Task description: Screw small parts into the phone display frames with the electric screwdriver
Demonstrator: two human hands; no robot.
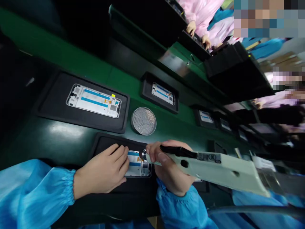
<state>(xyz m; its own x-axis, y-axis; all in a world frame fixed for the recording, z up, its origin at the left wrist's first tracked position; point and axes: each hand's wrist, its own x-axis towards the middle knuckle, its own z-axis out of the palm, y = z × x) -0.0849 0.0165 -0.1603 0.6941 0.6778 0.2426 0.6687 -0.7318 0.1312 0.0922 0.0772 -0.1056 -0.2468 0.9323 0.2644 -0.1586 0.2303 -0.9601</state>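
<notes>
A phone frame, silver with blue strips, lies in a black tray in front of me. My left hand grips its left end with bent fingers, hiding that part. My right hand is wrapped round a pale green electric screwdriver with a black lever. Its tip points left, over the right half of the frame; whether it touches a screw I cannot tell. Just beyond both hands stands a round perforated dish with small screws gathered at its right side.
Another phone frame lies in a black tray at the left. A smaller-looking tray with a frame stands farther back, and several more line the green bench rightward. Co-workers in pink sleeves sit across. A cable runs at lower right.
</notes>
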